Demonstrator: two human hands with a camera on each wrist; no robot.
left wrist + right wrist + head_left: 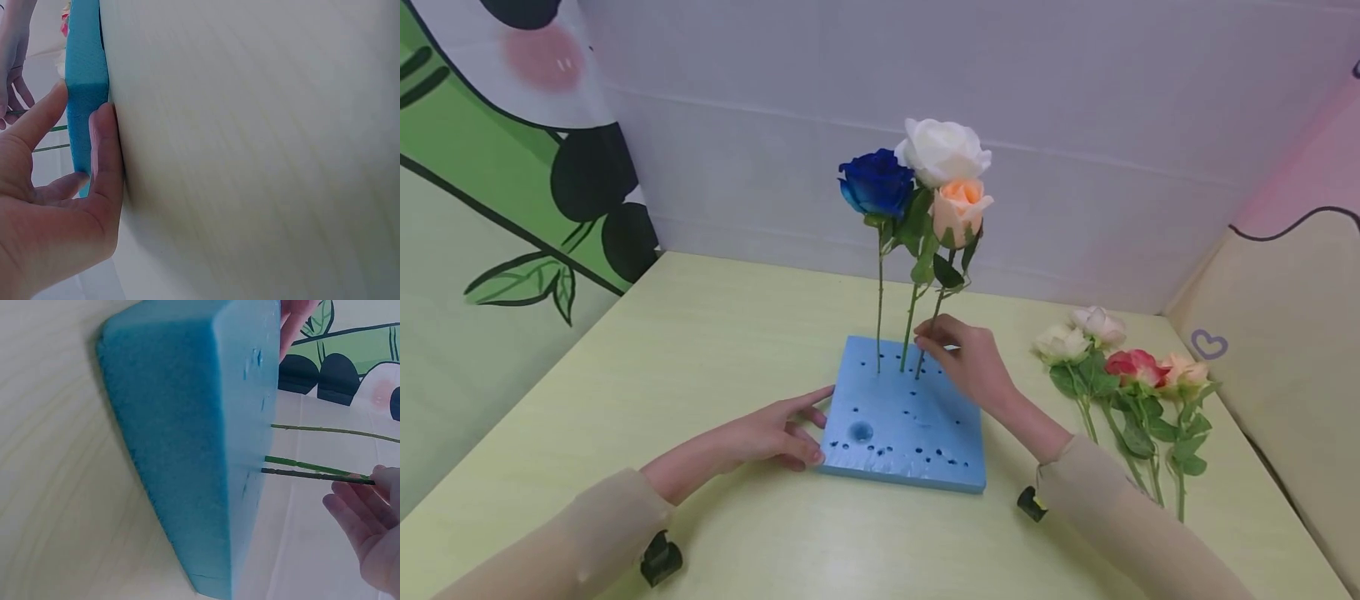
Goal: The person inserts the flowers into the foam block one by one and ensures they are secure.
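A blue foam block (917,425) with many holes lies on the table. A blue rose (877,185), a white rose (943,152) and a peach rose (959,212) stand upright in its far part. My right hand (962,358) pinches the peach rose's dark stem (312,475) between thumb and fingertips, a little above the foam. The stem's lower end meets the block's top in the right wrist view. Along the block's left side, my left hand (767,433) rests with spread fingers touching the edge; its fingers (105,140) lie against the foam's side.
Several loose roses lie on the right of the table: white ones (1062,343), a red one (1138,367) and a peach one (1184,372), their stems pointing toward the front. A pale wall (775,167) rises behind the table, with painted panels at both sides.
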